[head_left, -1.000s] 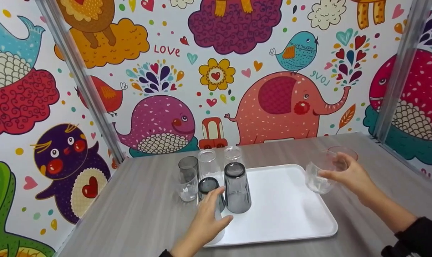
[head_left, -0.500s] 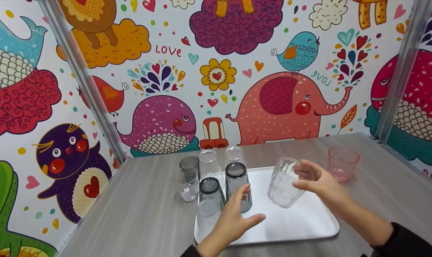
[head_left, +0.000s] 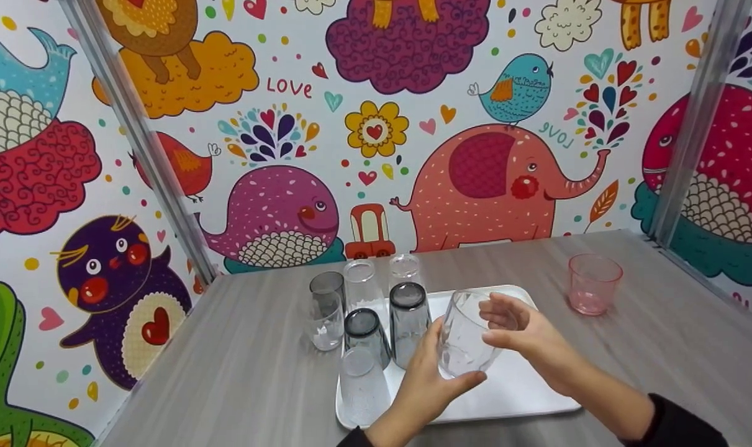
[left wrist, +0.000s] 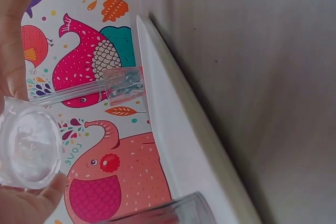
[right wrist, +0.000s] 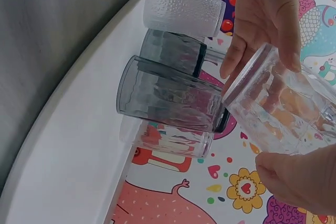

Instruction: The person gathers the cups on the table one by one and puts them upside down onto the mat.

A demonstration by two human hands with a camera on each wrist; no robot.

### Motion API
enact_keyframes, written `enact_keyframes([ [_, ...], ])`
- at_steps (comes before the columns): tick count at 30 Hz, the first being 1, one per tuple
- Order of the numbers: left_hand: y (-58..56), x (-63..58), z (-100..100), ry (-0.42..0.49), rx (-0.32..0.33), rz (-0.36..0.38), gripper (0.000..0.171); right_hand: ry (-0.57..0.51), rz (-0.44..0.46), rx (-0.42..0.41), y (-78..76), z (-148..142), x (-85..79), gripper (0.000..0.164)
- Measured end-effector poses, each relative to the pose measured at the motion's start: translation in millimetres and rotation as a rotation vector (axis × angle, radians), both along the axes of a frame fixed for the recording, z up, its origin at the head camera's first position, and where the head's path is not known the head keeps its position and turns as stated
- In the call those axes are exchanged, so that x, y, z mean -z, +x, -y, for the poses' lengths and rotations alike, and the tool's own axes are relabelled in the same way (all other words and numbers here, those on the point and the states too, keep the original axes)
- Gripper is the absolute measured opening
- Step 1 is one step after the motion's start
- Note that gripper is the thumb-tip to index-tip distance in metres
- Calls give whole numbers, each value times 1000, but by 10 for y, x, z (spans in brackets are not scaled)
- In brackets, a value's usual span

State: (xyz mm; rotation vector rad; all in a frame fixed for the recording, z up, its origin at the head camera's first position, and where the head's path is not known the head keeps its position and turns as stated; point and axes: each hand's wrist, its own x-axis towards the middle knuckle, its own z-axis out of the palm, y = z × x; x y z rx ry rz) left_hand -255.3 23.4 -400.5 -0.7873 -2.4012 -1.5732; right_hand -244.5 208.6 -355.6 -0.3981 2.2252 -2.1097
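Observation:
A clear faceted glass (head_left: pixel 466 347) is held tilted, mouth up, over the white tray (head_left: pixel 525 394). My right hand (head_left: pixel 540 344) grips it from the right near the rim. From the lower left, my left hand (head_left: pixel 422 379) holds it between thumb and fingers. In the right wrist view the left thumb lies against the glass (right wrist: pixel 286 100) near its base. Left of the hands, a tall smoky glass (head_left: pixel 407 326), a shorter smoky glass (head_left: pixel 364 340) and a textured clear glass (head_left: pixel 364 391) stand upside down on the tray.
Two clear glasses, one (head_left: pixel 361 279) left of the other (head_left: pixel 404 267), stand inverted behind the smoky ones. Off the tray's left side are an upright clear glass (head_left: pixel 326 332) and a smoky one (head_left: pixel 326 284). A pink glass (head_left: pixel 593 288) stands upright on the table at right.
My right hand has carried the clear glass leftward, from beside the pink glass to over the tray. My left hand has moved right, away from the inverted glasses, and taken hold of it.

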Motion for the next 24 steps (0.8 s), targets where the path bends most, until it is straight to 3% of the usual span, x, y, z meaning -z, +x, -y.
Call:
enact_keyframes([
  [5,13,-68,78,-32,3,-1,87,38,-5,-54,5,-59,3,81],
  [13,-96,-253,301,-29,-21,-41,88,76,37,120,-12,-328,10,70],
  [24,-155,-439,627,-106,-63,17,82,100,120,184,-33,-602,119,74],
])
